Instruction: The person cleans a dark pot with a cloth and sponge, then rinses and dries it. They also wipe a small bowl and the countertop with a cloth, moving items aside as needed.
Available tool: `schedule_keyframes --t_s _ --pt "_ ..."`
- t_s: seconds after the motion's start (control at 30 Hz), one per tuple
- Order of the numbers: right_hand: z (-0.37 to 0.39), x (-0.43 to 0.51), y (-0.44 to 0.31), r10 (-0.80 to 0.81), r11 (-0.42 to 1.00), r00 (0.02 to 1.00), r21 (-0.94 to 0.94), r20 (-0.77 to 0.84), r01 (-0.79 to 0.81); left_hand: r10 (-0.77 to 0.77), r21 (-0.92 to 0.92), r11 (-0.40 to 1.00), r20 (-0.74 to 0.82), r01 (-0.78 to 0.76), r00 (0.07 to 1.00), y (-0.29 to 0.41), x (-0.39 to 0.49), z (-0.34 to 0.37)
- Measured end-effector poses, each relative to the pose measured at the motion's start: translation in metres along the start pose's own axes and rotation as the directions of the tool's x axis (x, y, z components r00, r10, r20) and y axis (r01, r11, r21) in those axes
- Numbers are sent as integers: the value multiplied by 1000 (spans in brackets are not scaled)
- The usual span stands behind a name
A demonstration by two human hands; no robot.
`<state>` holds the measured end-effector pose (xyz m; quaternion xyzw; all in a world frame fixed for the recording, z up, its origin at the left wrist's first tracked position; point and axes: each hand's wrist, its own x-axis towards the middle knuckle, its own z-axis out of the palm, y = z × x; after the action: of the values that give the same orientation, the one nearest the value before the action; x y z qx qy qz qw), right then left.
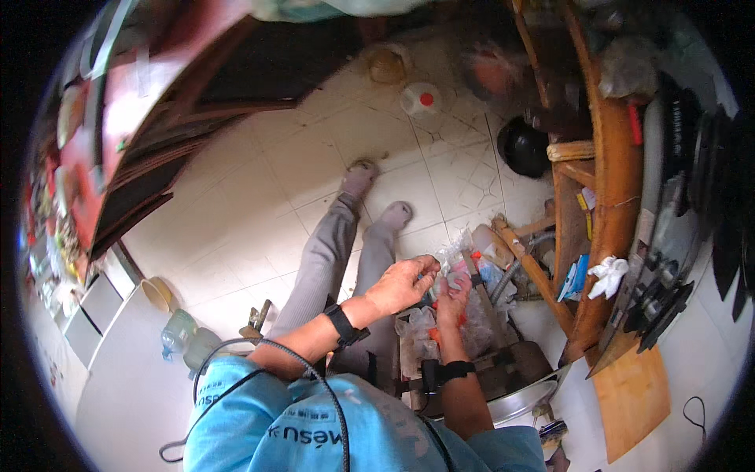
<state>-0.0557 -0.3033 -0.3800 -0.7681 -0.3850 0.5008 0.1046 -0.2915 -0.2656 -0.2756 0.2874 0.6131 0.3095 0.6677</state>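
Note:
My left hand reaches out over my knees, its fingers bent close to a clear plastic bag. Just right of it is my right hand, palm partly up, with its fingers curled at something pale and translucent that looks like plastic. Whether either hand grips the plastic is too unclear to tell. Below and around the right hand lie crumpled clear plastic bags with orange-red pieces among them. Each wrist wears a black band with a small device.
A wooden frame with a white crumpled cloth or glove stands at the right. Beyond my feet are a black round object and a container with a red cap. Plastic bottles stand at left, a wooden board at lower right.

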Motion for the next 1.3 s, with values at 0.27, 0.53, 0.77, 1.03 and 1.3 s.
schedule_keyframes --t_s 0.27,0.53,0.77,1.03,1.3 --pt "-72 -8 -17 -101 995 995 -30 -20 100 136 167 979 -108 -117 985 66 -92 -24" --pt "-88 -25 -135 -92 995 942 9 321 95 233 165 968 -301 -190 925 100 -173 -65" --pt "-72 -52 -197 -104 992 922 -30 373 124 182 16 982 -343 -188 922 110 -228 -113" --pt "14 -138 -229 -99 987 905 -74 413 141 362 147 932 -450 -331 817 85 -303 -229" --pt "126 -197 -293 -220 939 789 -96 574 331 139 -66 972 -616 -227 775 51 -373 -329"
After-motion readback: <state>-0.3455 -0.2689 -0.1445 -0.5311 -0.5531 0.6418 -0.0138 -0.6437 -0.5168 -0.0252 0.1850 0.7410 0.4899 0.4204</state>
